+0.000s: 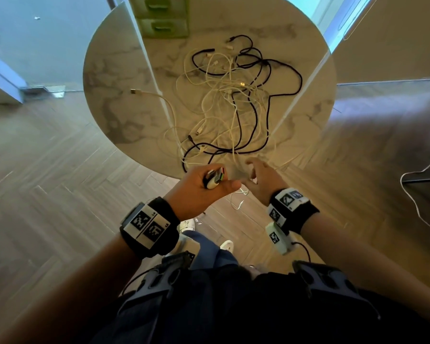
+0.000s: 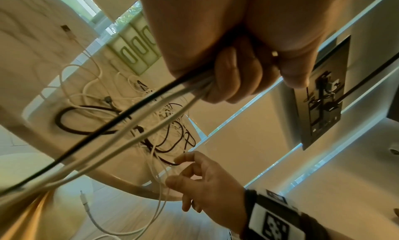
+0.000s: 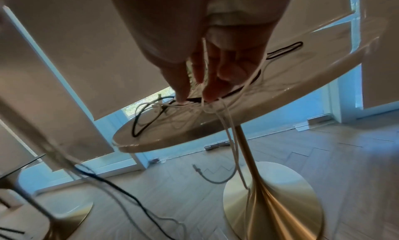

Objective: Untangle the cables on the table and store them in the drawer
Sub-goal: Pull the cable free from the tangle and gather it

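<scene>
A tangle of white and black cables (image 1: pixel 233 100) lies spread over the round marble table (image 1: pixel 114 78). At the table's near edge my left hand (image 1: pixel 216 178) grips a bundle of black and white cables (image 2: pixel 151 107) in a fist, with the plug ends sticking out of it. Just to its right, my right hand (image 1: pixel 256 172) pinches thin white cable strands (image 3: pixel 228 127) that hang over the table edge; the thumb and fingers (image 3: pixel 181 90) curl round them. The green drawer unit (image 1: pixel 164 18) stands at the table's far edge, drawers closed.
A loose white plug end (image 2: pixel 83 196) dangles below the table above the wood floor. The table's gold pedestal base (image 3: pixel 270 201) stands under my right hand. Another white cable (image 1: pixel 417 207) trails on the floor at the right, beside a dark object (image 1: pixel 427 180).
</scene>
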Tool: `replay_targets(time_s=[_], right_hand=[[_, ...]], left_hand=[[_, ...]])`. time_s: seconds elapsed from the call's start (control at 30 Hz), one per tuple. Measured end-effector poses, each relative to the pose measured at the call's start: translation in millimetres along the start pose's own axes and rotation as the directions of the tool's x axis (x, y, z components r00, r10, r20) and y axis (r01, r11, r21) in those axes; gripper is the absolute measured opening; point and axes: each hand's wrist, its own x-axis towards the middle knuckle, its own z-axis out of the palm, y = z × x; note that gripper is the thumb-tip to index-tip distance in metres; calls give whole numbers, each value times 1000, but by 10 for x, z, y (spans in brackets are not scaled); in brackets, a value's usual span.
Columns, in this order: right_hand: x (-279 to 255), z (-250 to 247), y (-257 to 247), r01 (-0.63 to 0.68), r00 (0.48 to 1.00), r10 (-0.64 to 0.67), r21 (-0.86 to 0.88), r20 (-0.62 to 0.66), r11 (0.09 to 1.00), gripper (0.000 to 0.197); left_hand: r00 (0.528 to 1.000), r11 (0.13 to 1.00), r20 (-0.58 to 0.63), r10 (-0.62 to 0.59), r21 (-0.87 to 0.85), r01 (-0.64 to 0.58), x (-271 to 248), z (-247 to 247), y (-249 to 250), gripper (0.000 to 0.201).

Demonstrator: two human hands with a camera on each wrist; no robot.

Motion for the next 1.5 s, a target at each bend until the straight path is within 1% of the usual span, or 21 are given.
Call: replay_targets(time_s=[0.07, 0.1, 0.23, 0.43, 0.57, 0.63, 0.7, 0.77, 0.83, 0.87, 0.93, 1.0, 1.03, 1.13, 1.2, 1.23, 1.27, 1.3, 1.37, 1.43, 1.5], right_hand=[[158, -13, -17, -111, 992, 114, -57, 60, 992, 61], [241, -11, -18, -144, 985, 153, -105, 81, 984, 60], [544, 22, -36, -124, 987, 144, -239, 67, 963, 23], [884, -54, -201, -132, 981, 168, -304, 95, 944, 26], [1113, -90, -264, -251, 965, 258, -111, 50, 962, 25], [1235, -144, -335, -310, 951, 311, -54, 1, 949, 22], [1373, -245, -440, -365, 928, 370, 91, -44, 927, 21], [1552, -368, -539, -402, 893, 449, 411, -20, 818, 23], [1699, -506, -631, -401, 853, 521, 687, 38, 606, 25], [1758, -573, -671, -368, 847, 530, 758, 35, 539, 24], [1812, -679, -703, -285, 850, 527, 845, 4, 453, 19], [1828, -712, -676, -267, 826, 563, 886, 9, 378, 13], [1804, -710, -655, -291, 817, 576, 881, 26, 372, 13], [1769, -663, -500, -344, 837, 545, 819, 47, 459, 15], [1671, -599, -472, -352, 838, 533, 862, 117, 364, 9], [1600, -552, -444, -355, 836, 540, 846, 96, 399, 13], [1541, -496, -408, -352, 843, 537, 793, 38, 497, 21], [1439, -461, -438, -347, 868, 495, 682, -25, 643, 20], [1229, -389, -437, -294, 928, 367, 471, -68, 831, 7], [1007, -334, -528, -240, 967, 256, 351, 1, 905, 3], [832, -213, -617, -201, 975, 167, 272, 146, 941, 15]], left_hand=[[1000, 1000, -25, -19, -12, 19, 17, -42, -41, 46], [999, 999, -34, -29, -18, 28, 26, -69, -61, 47], [996, 997, -55, -64, -35, 62, 35, -189, -104, 41], [990, 991, -67, -124, -50, 121, 84, -384, -206, 37], [985, 987, -90, -150, -67, 145, 185, -518, -265, 35], [987, 988, -81, -142, -75, 136, 240, -594, -287, 36], [986, 985, -68, -150, -93, 143, 293, -676, -312, 37], [984, 980, -62, -168, -120, 160, 351, -755, -348, 38], [983, 977, -48, -175, -133, 168, 411, -819, -377, 38], [984, 976, -37, -174, -138, 167, 443, -845, -387, 38], [985, 975, -16, -172, -144, 168, 500, -888, -397, 39], [986, 976, -5, -169, -141, 166, 545, -920, -409, 40], [985, 976, 2, -170, -140, 169, 563, -935, -419, 40], [981, 971, 29, -192, -142, 194, 602, -966, -470, 38], [980, 969, 38, -198, -146, 201, 617, -975, -503, 39], [979, 968, 33, -199, -148, 202, 620, -977, -512, 40], [979, 967, 24, -203, -152, 204, 624, -976, -511, 41], [978, 965, 12, -209, -161, 208, 628, -975, -508, 41], [974, 958, -10, -224, -185, 219, 633, -973, -504, 41], [971, 955, -26, -236, -192, 226, 628, -969, -531, 41], [967, 955, -41, -250, -177, 240, 617, -958, -583, 40]])
